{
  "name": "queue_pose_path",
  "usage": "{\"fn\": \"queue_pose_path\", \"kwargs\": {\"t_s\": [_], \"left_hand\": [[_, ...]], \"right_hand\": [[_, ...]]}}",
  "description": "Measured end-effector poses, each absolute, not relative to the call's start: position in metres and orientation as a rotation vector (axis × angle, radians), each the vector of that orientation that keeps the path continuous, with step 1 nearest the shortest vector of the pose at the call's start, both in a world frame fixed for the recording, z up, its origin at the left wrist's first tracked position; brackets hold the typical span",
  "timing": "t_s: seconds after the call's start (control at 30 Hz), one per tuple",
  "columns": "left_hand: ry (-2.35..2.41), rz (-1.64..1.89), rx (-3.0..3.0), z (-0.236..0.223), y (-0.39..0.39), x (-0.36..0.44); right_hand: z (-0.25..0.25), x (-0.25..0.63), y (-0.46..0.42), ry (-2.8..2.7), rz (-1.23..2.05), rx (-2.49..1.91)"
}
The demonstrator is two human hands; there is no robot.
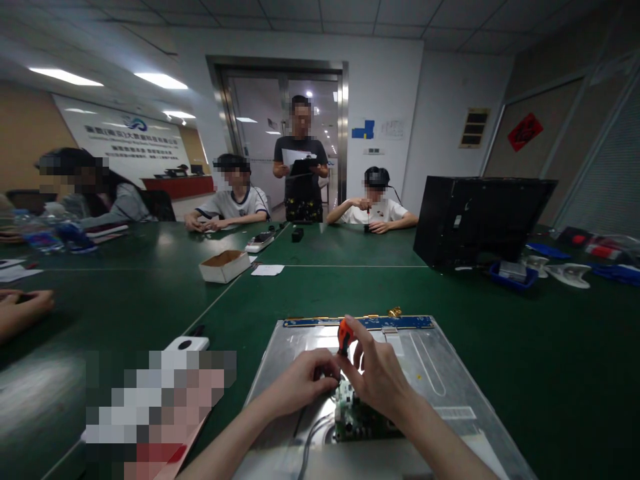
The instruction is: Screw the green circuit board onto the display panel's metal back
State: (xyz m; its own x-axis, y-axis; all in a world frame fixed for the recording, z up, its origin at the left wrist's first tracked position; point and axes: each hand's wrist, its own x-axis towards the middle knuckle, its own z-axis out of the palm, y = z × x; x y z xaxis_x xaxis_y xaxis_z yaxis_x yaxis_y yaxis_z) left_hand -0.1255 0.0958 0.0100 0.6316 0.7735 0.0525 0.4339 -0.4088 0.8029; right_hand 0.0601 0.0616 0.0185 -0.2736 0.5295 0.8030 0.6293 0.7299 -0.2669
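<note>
In the head view a flat metal-backed display panel (425, 373) lies on the table in front of me. A green circuit board (350, 423) sits on its middle, with grey cables beside it. My right hand (383, 377) grips an orange and black screwdriver (343, 335) by its handle, held nearly upright over the board's far edge. Close by, my left hand (307, 377) has its fingers curled together near the screwdriver's lower end; whatever they pinch is hidden. Along the panel's far edge runs a narrow blue circuit strip (415, 323).
A black monitor casing (480, 220) stands at the right, near a blue tray (515, 277). An open cardboard box (224, 268) and a white power strip (187, 343) lie to the left. Several people are around the table; another person's hand (25, 310) rests at far left.
</note>
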Motion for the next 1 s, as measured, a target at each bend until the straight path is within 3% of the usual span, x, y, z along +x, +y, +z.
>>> {"fn": "queue_pose_path", "kwargs": {"t_s": [1.0], "left_hand": [[0.94,0.502,2.074,0.0153,0.0942,-0.1244]], "right_hand": [[0.0156,0.0607,0.0611,-1.946,-0.121,-0.948]]}}
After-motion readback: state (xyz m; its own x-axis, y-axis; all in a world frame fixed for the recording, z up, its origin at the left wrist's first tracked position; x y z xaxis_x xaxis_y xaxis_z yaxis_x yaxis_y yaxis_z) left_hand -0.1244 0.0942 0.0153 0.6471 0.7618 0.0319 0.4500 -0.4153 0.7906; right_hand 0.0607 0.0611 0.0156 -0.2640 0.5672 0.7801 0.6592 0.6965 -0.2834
